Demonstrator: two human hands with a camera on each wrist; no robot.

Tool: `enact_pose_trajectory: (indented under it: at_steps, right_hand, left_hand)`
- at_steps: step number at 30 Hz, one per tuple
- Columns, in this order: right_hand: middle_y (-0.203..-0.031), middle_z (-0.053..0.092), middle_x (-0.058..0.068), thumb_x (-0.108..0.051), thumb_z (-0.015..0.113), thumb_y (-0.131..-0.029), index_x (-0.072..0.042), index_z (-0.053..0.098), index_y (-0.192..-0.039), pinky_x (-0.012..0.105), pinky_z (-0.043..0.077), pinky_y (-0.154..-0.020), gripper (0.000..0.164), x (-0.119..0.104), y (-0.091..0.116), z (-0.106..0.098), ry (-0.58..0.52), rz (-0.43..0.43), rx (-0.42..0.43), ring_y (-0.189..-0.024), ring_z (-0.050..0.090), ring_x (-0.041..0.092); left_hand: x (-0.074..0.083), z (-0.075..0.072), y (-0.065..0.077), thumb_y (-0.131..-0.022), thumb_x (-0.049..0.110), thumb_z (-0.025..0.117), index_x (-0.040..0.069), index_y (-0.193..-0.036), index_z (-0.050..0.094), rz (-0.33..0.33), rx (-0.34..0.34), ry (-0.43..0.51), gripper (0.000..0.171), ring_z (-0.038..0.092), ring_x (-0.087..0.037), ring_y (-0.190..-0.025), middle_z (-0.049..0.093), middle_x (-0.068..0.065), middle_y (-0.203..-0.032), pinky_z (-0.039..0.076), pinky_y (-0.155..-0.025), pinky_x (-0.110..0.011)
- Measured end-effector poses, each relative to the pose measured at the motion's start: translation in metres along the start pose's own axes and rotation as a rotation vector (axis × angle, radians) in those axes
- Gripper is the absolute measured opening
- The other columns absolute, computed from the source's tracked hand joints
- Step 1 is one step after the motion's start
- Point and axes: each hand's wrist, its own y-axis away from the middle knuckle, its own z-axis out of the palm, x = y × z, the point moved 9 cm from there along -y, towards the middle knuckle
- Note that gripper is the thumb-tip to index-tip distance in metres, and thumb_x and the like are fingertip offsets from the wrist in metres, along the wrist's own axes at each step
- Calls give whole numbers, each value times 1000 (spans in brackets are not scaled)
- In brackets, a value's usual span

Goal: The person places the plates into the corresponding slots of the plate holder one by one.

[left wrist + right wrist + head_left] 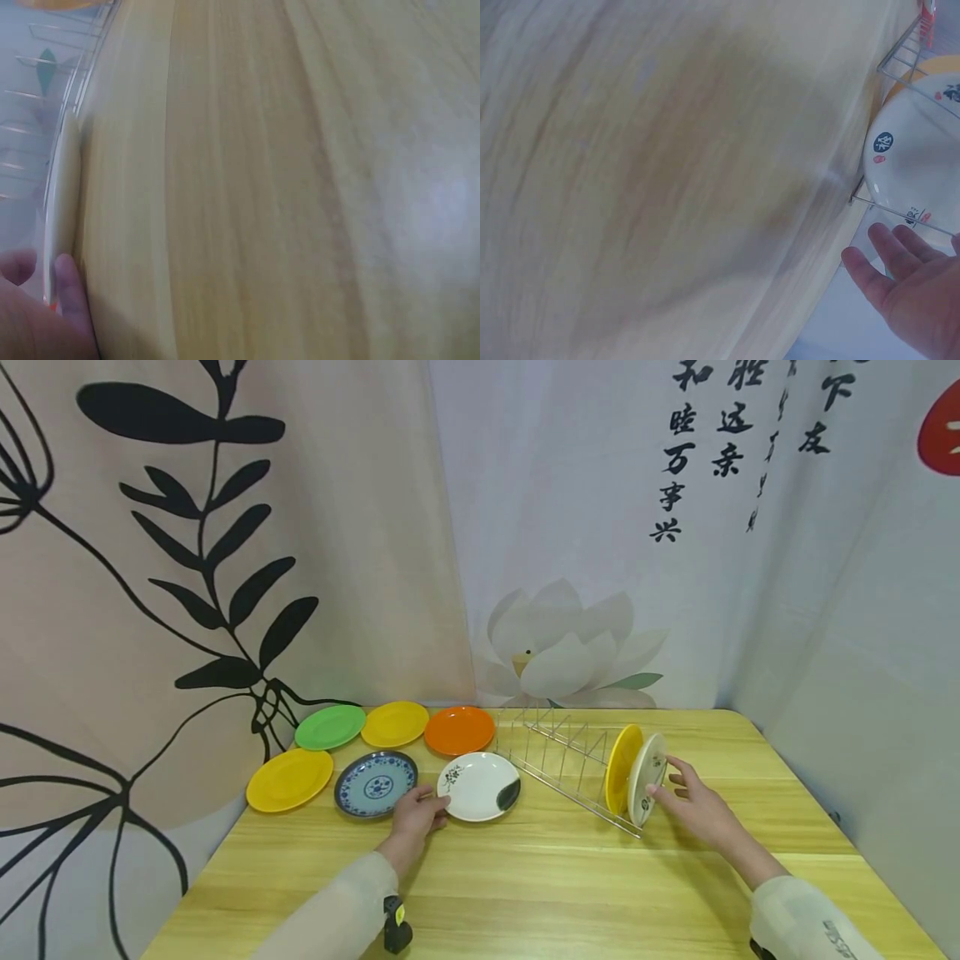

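Note:
My left hand [415, 820] pinches the left rim of a round white plate [477, 781] with a dark leaf patch and small floral print. In the left wrist view the thumb and a finger [69, 289] lie on either side of the plate's edge [66, 187]. At the right, a wire dish rack [558, 768] holds a yellow plate [622, 770] and a patterned white plate [648, 779], both standing on edge. Beside that white plate, my right hand [699, 803] has its fingers spread and loosely bent; in the right wrist view its fingertips [881, 234] are close to the plate's rim.
Left of the rack, a blue patterned plate [377, 785], an orange plate [460, 731], a green plate [330, 727] and two yellow plates, one behind [395, 724] and one at far left [289, 780], lie on the wooden table [570, 893]. A printed curtain [375, 568] hangs behind.

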Motion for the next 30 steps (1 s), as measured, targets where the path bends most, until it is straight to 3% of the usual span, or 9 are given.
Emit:
enact_pose_trajectory:
  at_steps: [8, 18, 30]
  right_hand:
    - [-147, 33, 39, -56, 51, -98, -5, 14, -157, 68, 41, -97, 86, -2, 0, 0, -10, -4, -5, -127, 42, 56]
    - [-146, 33, 39, -56, 51, -99, -5, 15, -156, 68, 41, -97, 85, -3, 0, 1, 2, -8, 0, -127, 42, 56]
    - [-146, 34, 40, -53, 50, -100, -4, 13, -157, 68, 41, -96, 83, -3, 1, 1, 8, -8, -4, -126, 43, 57]
  left_hand:
    - [4, 3, 0, -85, -5, 69, -11, -125, 56, 34, 32, -44, 42, 61, -17, -65, 65, -25, -103, 56, -56, -26]
    - [5, 4, -2, -83, -9, 66, -13, -125, 58, 26, 50, -81, 43, 60, -16, -63, 65, -26, -101, 55, -53, -24]
    - [7, 4, -3, -83, -9, 59, -9, -132, 55, -18, 40, -102, 49, 63, -21, -80, 61, -25, -116, 58, -62, -27]
